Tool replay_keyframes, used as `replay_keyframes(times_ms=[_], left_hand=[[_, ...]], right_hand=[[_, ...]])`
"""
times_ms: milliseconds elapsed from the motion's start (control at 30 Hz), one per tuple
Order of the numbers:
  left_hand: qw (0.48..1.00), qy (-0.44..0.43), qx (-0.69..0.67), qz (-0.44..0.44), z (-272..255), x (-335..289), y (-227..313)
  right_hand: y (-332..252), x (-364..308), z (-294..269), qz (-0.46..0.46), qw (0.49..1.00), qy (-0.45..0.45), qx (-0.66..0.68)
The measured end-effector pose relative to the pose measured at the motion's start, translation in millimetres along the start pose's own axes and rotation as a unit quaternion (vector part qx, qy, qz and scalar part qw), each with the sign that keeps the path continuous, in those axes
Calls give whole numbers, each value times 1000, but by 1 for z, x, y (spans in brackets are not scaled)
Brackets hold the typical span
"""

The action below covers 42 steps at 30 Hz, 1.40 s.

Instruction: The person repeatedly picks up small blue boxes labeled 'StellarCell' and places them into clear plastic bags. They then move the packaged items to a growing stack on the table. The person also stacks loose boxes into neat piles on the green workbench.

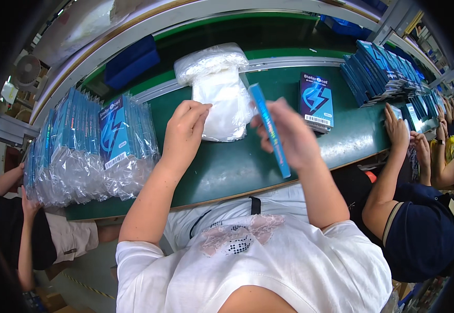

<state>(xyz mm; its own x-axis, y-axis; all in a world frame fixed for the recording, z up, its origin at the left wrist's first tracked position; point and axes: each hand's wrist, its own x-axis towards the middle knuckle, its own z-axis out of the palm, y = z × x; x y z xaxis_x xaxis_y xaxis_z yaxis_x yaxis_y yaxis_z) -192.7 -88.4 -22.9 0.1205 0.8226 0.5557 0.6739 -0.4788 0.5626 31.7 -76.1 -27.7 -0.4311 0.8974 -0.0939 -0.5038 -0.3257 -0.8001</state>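
The right hand (292,135) is grasping a thin blue box (267,128), which stands edge-on with its narrow side toward the viewer. The fingers (276,112) meet it around mid-length, mostly on its right side, with a fingertip showing past its left side. One end reaches beyond the fingers toward the far side of the worktop (211,175); the other slants down toward the person. Blur hides the exact grip.

The left hand (186,128) is over the left edge of the clear bags (222,117), its fingers curled and their tips close together; whether they pinch film or are loose cannot be told. The box is well apart from these fingers, with the bags between.

A short stack (316,101) of boxes lies right of the right hand. Bagged boxes (115,130) crowd the left of the worktop; more boxes (378,73) stand at far right, near a co-worker's hand (397,128).
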Motion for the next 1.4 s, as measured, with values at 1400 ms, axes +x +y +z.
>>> replay_keyframes(times_ms=[1400], left_hand=[[693,-3,-628,-354,-6,-17,50]], right_hand=[[-5,-10,34,-231,888,-48,-395]])
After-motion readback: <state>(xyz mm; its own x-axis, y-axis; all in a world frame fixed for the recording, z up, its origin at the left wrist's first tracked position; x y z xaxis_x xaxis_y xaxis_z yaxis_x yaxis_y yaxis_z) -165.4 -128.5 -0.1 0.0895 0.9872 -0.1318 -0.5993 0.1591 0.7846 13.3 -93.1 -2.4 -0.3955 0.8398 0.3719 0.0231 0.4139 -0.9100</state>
